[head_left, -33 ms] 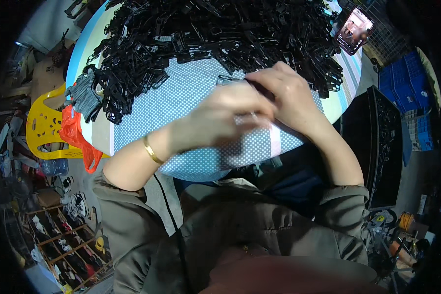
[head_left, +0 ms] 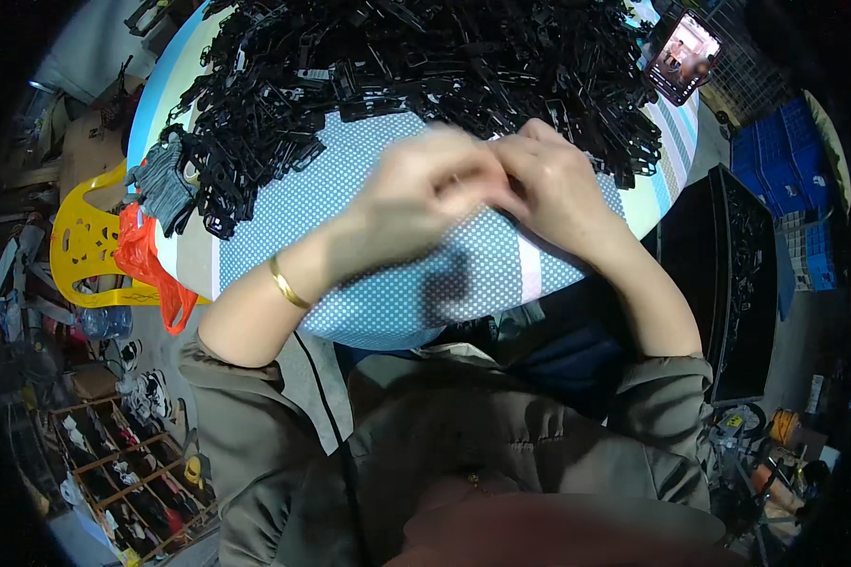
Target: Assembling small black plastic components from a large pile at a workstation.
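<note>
Over the dotted blue cloth (head_left: 284,208) my two hands meet in front of a heap of black plastic pieces (head_left: 425,71), small framed parts with slots. My left hand (head_left: 430,180), with a gold bangle at its wrist, is smeared by motion; its fingertips reach the fingers of my right hand. My right hand (head_left: 553,184) is closed, fingers bent and pressed together. Whatever lies between the fingers is hidden. The heap's near edge lies just beyond both hands.
A grey knitted glove (head_left: 165,184) lies at the table's left edge, above a red plastic bag (head_left: 147,255) and a yellow chair (head_left: 85,241). A lit phone (head_left: 686,57) stands far right. Beside the table are a black tray (head_left: 742,283) and blue crates (head_left: 785,156).
My left hand has shifted up and its fingers have swung toward the right hand's fingertips. The right hand has barely moved. The piece seen beyond the left hand is now hidden.
</note>
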Available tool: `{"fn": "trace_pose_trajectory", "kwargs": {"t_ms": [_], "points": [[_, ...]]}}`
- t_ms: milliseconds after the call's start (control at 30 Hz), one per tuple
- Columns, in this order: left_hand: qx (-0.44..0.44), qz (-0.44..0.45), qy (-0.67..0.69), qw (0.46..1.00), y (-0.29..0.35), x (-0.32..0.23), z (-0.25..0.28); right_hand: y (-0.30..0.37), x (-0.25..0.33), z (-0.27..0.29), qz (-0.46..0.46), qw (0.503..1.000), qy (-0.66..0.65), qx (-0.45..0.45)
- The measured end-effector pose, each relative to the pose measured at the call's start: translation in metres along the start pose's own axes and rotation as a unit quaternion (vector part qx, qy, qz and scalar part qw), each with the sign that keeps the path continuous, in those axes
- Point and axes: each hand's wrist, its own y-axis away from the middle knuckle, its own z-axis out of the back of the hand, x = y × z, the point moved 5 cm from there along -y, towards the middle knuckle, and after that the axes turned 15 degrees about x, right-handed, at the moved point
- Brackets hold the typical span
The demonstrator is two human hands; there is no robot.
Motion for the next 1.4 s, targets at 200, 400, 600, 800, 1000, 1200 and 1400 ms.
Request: {"fn": "trace_pose_trajectory", "kwargs": {"t_ms": [200,400,600,800,1000,1200,1400], "points": [[-0.159,0.013,-0.278,0.947,-0.004,0.043,0.032,-0.001,0.004,0.007,0.009,0.999,0.009,-0.053],[-0.079,0.084,-0.345,0.931,-0.004,0.044,0.028,0.008,-0.03,0.004,-0.162,0.95,-0.264,0.039],[-0.132,0.172,0.066,0.974,0.002,0.042,0.035,0.01,-0.043,0.006,-0.131,0.928,-0.347,-0.036],[-0.103,0.064,0.429,0.895,-0.004,0.039,0.002,0.008,-0.037,-0.008,-0.167,0.851,-0.494,-0.056],[-0.107,-0.014,0.547,0.83,-0.008,0.045,-0.002,0.005,-0.028,-0.01,-0.107,0.719,-0.686,-0.003],[-0.153,-0.019,0.519,0.841,-0.004,0.049,0.011,0.002,-0.029,-0.003,-0.073,0.785,-0.613,-0.054],[-0.276,0.054,-0.185,0.941,0.006,0.028,0.04,0.01,-0.04,0.012,-0.169,0.805,-0.546,-0.161]]}}
